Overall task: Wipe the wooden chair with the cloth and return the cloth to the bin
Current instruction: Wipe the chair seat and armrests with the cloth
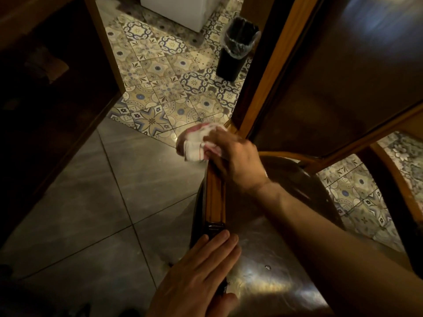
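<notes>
The wooden chair (pixel 270 255) fills the lower right, its glossy dark seat and a lighter side rail (pixel 216 195) running up the middle. My right hand (pixel 233 159) is shut on a bunched white cloth with red stripes (pixel 194 143), pressed against the far end of that rail. My left hand (pixel 201 273) lies flat on the near edge of the chair, fingers together, holding nothing. A black bin with a clear liner (pixel 235 51) stands on the patterned tiles beyond the chair.
A dark wooden table top (pixel 348 65) with a lighter edge rises at the right, above the chair. Dark wooden furniture (pixel 45 88) lines the left. A white appliance (pixel 183 10) stands at the top. Grey floor tiles (pixel 103 202) lie at left.
</notes>
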A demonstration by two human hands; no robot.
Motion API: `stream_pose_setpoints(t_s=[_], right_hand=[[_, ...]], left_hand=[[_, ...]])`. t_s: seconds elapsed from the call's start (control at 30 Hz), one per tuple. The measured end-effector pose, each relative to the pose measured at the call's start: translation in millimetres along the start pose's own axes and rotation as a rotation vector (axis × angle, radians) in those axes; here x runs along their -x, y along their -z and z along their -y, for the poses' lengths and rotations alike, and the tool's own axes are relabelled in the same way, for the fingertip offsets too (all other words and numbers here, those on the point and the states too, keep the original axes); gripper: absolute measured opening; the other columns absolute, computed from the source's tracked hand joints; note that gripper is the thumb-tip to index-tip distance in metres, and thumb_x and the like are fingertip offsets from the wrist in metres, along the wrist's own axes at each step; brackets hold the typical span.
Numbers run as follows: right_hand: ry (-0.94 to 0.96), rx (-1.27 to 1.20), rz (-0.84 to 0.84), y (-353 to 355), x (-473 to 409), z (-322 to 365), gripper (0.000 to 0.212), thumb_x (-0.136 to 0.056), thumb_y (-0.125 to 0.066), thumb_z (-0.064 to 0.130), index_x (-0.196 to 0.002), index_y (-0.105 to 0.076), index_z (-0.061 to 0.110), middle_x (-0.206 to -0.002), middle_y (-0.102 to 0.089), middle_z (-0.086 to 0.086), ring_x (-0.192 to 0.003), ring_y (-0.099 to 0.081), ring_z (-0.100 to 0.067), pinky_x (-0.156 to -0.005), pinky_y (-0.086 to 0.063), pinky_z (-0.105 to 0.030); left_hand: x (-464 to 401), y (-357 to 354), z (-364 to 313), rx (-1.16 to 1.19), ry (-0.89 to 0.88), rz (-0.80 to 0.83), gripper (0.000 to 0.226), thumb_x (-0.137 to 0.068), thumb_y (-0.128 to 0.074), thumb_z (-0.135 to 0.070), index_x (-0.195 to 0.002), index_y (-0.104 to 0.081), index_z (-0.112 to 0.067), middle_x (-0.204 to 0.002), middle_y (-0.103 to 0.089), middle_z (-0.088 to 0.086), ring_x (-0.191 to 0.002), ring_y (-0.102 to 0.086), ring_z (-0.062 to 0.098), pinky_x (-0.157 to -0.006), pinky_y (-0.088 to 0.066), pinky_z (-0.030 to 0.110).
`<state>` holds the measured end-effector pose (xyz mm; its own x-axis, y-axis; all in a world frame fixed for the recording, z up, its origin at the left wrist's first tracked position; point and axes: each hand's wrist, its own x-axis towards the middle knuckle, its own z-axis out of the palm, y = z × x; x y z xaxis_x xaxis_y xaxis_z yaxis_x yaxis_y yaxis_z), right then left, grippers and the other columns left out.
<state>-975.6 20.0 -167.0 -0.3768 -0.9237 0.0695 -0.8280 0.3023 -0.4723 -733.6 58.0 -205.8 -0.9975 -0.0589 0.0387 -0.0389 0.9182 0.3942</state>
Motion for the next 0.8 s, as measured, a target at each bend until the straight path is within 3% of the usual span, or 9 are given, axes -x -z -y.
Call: stream_pose_setpoints(t_s=[0.07, 0.2, 0.3, 0.43, 0.57, 0.6, 0.67, 0.73, 0.8], right_hand=[[-0.014, -0.034, 0.057, 1, 14, 7, 0.034, -0.097, -0.066, 0.027, -0.129, -0.067, 0.018, -0.142, -0.063, -0.009, -0.126, -0.062, -0.031, -0.1, -0.053, -0.052], [-0.012, -0.142, 0.128, 5, 46, 18, 0.038, -0.093, -0.071, 0.029, -0.131, -0.068, 0.028, -0.148, -0.058, 0.001, -0.139, -0.051, -0.014, -0.111, -0.046, -0.042], [0.029, -0.18, 0.15, 5, 64, 23, 0.038, -0.092, -0.073, 0.029, -0.129, -0.069, 0.028, -0.145, -0.061, 0.004, -0.141, -0.048, -0.008, -0.112, -0.044, -0.037], [0.048, -0.189, 0.171, 7, 76, 30, 0.039, -0.092, -0.074, 0.027, -0.13, -0.069, 0.025, -0.143, -0.063, 0.004, -0.141, -0.047, -0.008, -0.113, -0.043, -0.036], [0.029, -0.136, 0.306, 17, 89, 38, 0.04, -0.093, -0.071, 0.029, -0.133, -0.066, 0.027, -0.144, -0.062, 0.005, -0.137, -0.053, -0.013, -0.111, -0.045, -0.038], [0.01, -0.134, 0.329, 20, 91, 40, 0.038, -0.094, -0.07, 0.03, -0.131, -0.067, 0.028, -0.14, -0.065, 0.004, -0.132, -0.058, -0.014, -0.108, -0.048, -0.038], [-0.06, -0.149, 0.373, 25, 91, 46, 0.032, -0.093, -0.069, 0.034, -0.124, -0.07, 0.027, -0.126, -0.073, 0.003, -0.115, -0.068, -0.017, -0.098, -0.053, -0.039], [-0.135, -0.182, 0.394, 31, 91, 50, 0.03, -0.091, -0.072, 0.037, -0.118, -0.072, 0.025, -0.116, -0.076, 0.001, -0.107, -0.07, -0.02, -0.092, -0.055, -0.039], [-0.186, -0.313, 0.395, 38, 97, 54, 0.03, -0.088, -0.075, 0.037, -0.115, -0.074, 0.025, -0.114, -0.077, 0.003, -0.105, -0.07, -0.015, -0.09, -0.056, -0.036]], left_hand=[[-1, -3, 2, -0.033, -0.02, 0.004, 0.064, -0.092, -0.047, -0.061, -0.142, -0.058, -0.023, -0.154, -0.046, -0.002, -0.144, -0.04, 0.018, -0.111, -0.032, 0.038], [-4, -4, 5, -0.075, -0.057, 0.029, 0.062, -0.093, -0.043, -0.063, -0.139, -0.062, -0.025, -0.151, -0.05, -0.001, -0.142, -0.043, 0.019, -0.109, -0.033, 0.039], [-4, -3, 6, -0.007, -0.033, 0.049, 0.062, -0.099, -0.029, -0.06, -0.14, -0.061, -0.025, -0.152, -0.049, -0.002, -0.144, -0.04, 0.019, -0.112, -0.03, 0.039], [0, -3, 5, 0.03, -0.004, 0.013, 0.064, -0.094, -0.045, -0.063, -0.147, -0.05, -0.026, -0.156, -0.043, -0.006, -0.148, -0.028, 0.013, -0.121, -0.013, 0.034], [-3, 19, -1, -0.021, -0.004, 0.122, 0.06, -0.087, -0.042, -0.067, -0.129, -0.067, -0.033, -0.138, -0.062, -0.011, -0.138, -0.036, 0.014, -0.119, -0.006, 0.033], [-4, 26, -3, -0.015, -0.015, 0.126, 0.056, -0.088, -0.038, -0.067, -0.122, -0.071, -0.037, -0.132, -0.066, -0.014, -0.137, -0.038, 0.014, -0.118, -0.01, 0.033], [0, 36, -5, 0.049, -0.012, 0.062, 0.045, -0.093, -0.038, -0.061, -0.107, -0.076, -0.041, -0.132, -0.06, -0.026, -0.13, -0.046, 0.003, -0.11, -0.032, 0.026], [6, 51, -10, 0.158, 0.03, -0.156, 0.02, -0.084, -0.066, -0.048, -0.095, -0.077, -0.036, -0.131, -0.042, -0.039, -0.117, -0.048, -0.016, -0.095, -0.049, 0.018], [7, 74, -12, 0.235, 0.174, -0.354, 0.023, -0.072, -0.079, -0.043, -0.093, -0.069, -0.037, -0.117, -0.049, -0.034, -0.102, -0.053, -0.009, -0.086, -0.053, 0.023]])
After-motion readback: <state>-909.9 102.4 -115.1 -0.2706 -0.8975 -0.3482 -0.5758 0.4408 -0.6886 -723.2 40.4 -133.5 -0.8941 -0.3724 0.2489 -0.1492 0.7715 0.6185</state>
